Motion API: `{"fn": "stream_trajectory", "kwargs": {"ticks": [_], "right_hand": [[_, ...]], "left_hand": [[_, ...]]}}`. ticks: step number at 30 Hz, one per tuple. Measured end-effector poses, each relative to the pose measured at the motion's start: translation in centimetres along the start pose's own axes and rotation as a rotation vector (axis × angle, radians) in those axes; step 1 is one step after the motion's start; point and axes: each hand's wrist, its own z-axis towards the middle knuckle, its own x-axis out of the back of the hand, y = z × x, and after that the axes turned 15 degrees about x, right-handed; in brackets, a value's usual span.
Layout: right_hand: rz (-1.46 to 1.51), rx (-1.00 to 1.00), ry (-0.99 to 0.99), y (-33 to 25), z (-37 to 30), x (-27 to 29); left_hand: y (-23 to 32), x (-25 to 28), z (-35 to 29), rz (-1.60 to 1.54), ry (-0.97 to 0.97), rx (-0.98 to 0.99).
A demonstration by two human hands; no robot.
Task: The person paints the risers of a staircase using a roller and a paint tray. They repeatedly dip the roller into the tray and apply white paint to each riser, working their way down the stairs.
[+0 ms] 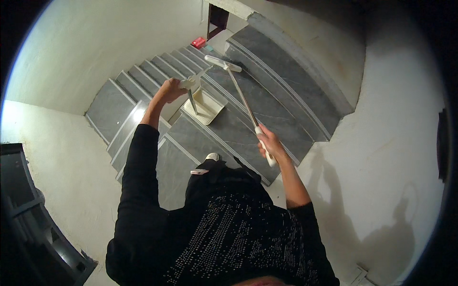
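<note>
My left hand [171, 90] is closed around the pale top of a long-handled dustpan. The grey pole slants down from it to the cream, ribbed dustpan [206, 107], which rests on the dark grey stairs. My right hand [271, 144] grips the white lower handle of a broom [244, 101] with a metallic pole. Its wide white head [223, 63] reaches up and away, beyond the dustpan, over a grey step. Whether the head has bristles or a rubber blade I cannot make out.
Curving grey stairs [286, 112] with pale edge strips fan out around me, between cream walls [381, 143]. A red box [198, 42] sits farther along the steps by a dark doorway [218, 19]. A dark framed object [33, 209] is at the left.
</note>
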Motion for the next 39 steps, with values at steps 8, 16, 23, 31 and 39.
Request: {"fn": "stream_trajectory", "kwargs": {"ticks": [8,16,23,31,39], "right_hand": [[-0.091,-0.154,-0.068,3.0,-2.7,-1.4],[0.046,-0.144,-0.102,-0.7,-13.2,2.1],[0.068,-0.057,0.067,2.1,-7.7,2.1],[-0.107,-0.201,0.031,5.9,-8.5,0.5],[0.001,-0.203,-0.024,0.0,-20.8,2.9]], "left_hand": [[0.1,0.0,0.0,0.054,-0.029,0.092],[0.0,-1.3,-1.0,0.018,-0.114,0.105],[3.2,-3.3,-5.9,-0.007,-0.113,0.028],[2.0,-7.5,-5.4,-0.066,-0.013,-0.152],[2.3,-7.2,-5.2,-0.004,-0.09,0.012]]}}
